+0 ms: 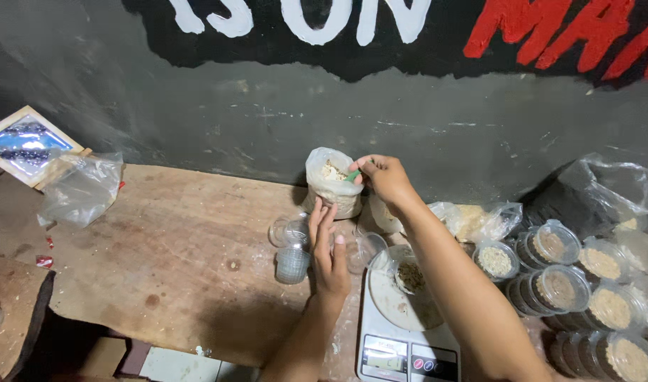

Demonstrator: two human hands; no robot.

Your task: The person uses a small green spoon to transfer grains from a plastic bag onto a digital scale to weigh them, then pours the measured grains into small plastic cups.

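Fingers of the right hand (384,177) pinch a green scoop (353,175) at the mouth of the bag (331,185), which holds pale grain. Its long axis points left into the bag. Left hand (329,255) lies open and flat beside an empty cup (293,264). A cup with grain (409,275) stands on the scale (402,339).

Rough, stained wooden table (175,233), glossy clear plastic bag (332,185), transparent plastic cups (293,263), smooth white scale (407,346).
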